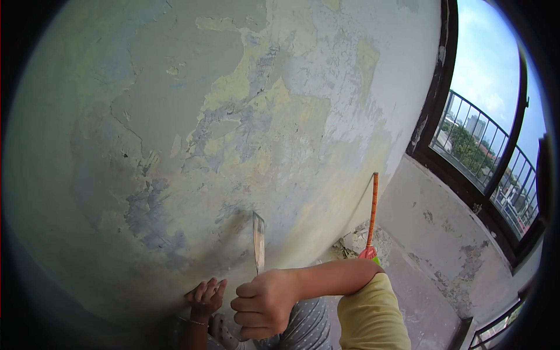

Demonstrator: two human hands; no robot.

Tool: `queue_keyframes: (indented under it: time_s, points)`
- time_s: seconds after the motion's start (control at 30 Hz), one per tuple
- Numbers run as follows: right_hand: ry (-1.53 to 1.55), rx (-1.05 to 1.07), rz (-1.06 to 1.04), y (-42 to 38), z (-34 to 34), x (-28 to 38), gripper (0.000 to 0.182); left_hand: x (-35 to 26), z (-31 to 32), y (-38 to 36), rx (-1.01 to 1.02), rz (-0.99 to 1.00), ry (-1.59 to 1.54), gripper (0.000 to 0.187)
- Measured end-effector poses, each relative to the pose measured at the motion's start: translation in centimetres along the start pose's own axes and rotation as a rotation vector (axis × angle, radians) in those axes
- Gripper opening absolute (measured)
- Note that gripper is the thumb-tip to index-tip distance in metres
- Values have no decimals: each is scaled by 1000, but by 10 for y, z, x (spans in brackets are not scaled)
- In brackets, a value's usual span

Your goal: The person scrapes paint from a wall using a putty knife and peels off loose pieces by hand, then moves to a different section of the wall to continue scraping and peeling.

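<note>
A scraper (259, 242) with a flat, worn metal blade points up at the peeling wall (192, 157), its tip right at a grey patch. My right hand (265, 304) is closed in a fist around its handle, which the fingers hide. Lower left, my left hand (206, 298) rests with fingers apart against the wall's lower part and holds nothing. Yellow, grey and white layers of paint show on the wall, with ragged flaking edges.
An orange-striped stick (373, 210) leans in the corner, with a red and green end at the bottom. Debris (353, 242) lies beside it on the floor (423, 291). A dark-framed window (449, 160) is at right, above a stained low wall (434, 216).
</note>
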State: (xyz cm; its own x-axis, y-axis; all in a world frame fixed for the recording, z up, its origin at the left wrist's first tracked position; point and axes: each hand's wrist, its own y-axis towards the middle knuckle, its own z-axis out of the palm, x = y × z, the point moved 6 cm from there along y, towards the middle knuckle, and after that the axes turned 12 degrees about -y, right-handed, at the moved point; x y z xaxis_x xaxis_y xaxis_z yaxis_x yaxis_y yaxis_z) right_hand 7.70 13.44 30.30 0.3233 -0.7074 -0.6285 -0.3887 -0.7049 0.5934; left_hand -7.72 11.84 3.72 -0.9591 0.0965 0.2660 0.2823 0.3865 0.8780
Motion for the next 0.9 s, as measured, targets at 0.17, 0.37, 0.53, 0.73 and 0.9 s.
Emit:
queue_keyframes:
  time_s: [0.17,0.37,0.53,0.73,0.9]
  points:
    - [-77,142,65,-9,15,-17,22,0,-4,-4,38,-35,-38,33]
    - [-114,73,25,-11,12,-25,24,0,-2,-6,25,-29,-52,32]
    - [-125,77,76,-7,3,-38,19,0,-4,4,15,-45,-33,32]
    - [-185,113,121,-7,-12,-49,19,0,-6,0,52,-30,-24,31]
    - [-87,73,34,-8,-2,-18,22,0,-4,4,39,-23,1,32]
